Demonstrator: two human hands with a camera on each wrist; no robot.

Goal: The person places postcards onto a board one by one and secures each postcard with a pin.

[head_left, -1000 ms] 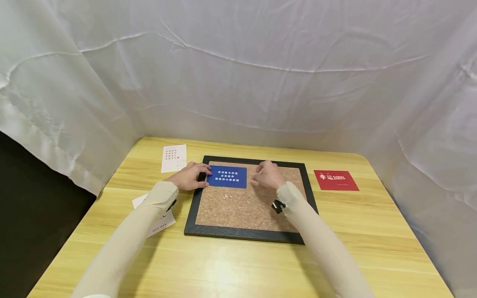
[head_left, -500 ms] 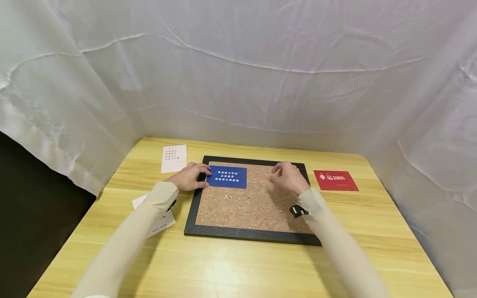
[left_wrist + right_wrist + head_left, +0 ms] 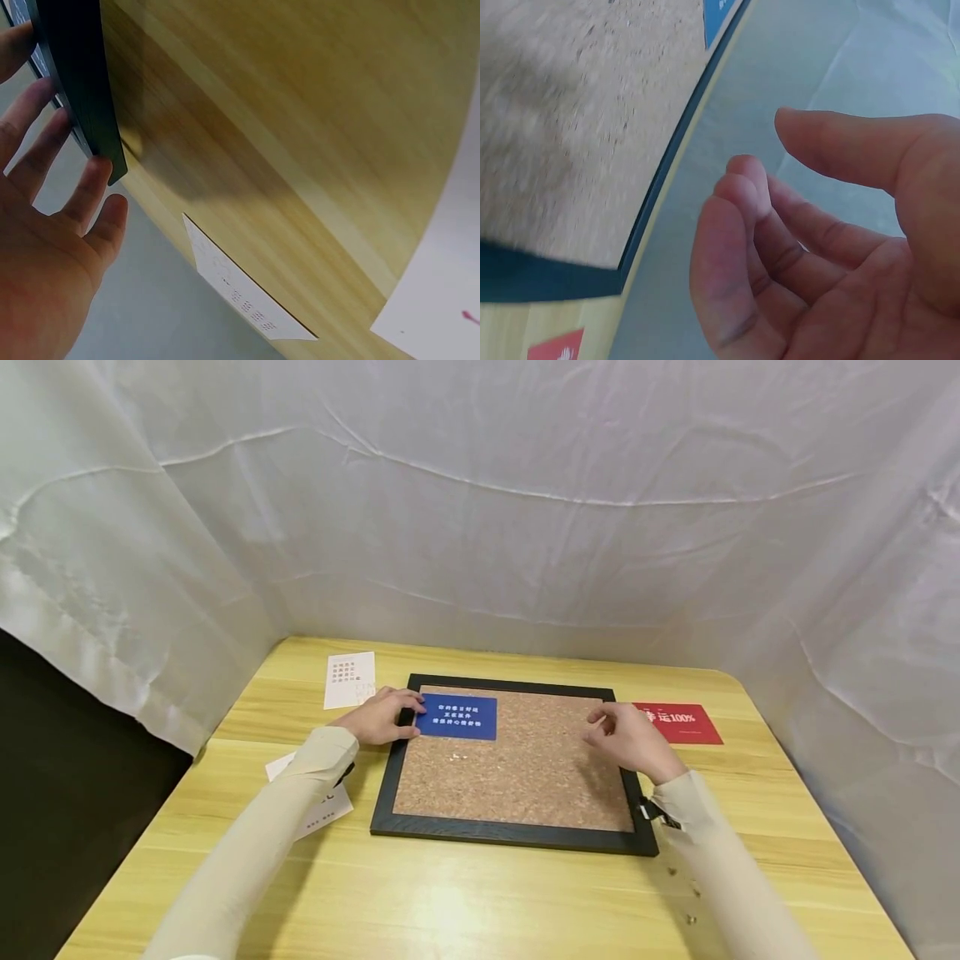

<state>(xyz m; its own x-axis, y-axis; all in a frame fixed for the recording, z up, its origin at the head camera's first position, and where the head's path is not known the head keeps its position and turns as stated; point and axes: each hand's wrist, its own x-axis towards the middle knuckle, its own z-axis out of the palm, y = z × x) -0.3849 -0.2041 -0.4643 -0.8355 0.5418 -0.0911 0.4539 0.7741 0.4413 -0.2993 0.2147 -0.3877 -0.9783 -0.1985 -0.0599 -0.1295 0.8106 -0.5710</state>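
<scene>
A cork board (image 3: 517,777) in a black frame (image 3: 480,831) lies on the wooden table. On its upper left part lies a blue card (image 3: 457,717) with white writing. My left hand (image 3: 381,714) rests over the frame's left side, its fingertips at the card's left edge. In the left wrist view, the fingers (image 3: 88,187) are spread along the frame's side. My right hand (image 3: 630,735) is over the frame's right side and overlaps the red card (image 3: 686,724) in the head view. Its thumb and loosely bent fingers stand apart, with nothing between them in the right wrist view.
A white card (image 3: 349,677) lies beyond the left hand, and another white card (image 3: 326,810) is partly under the left forearm. Several small metallic pieces (image 3: 691,919) lie near the right forearm. White fabric (image 3: 480,527) hangs behind the table.
My right hand has moved right, from beside the blue card to the frame's right side, and its fingers have loosened. Small pieces by the right forearm now show. The left hand stays put.
</scene>
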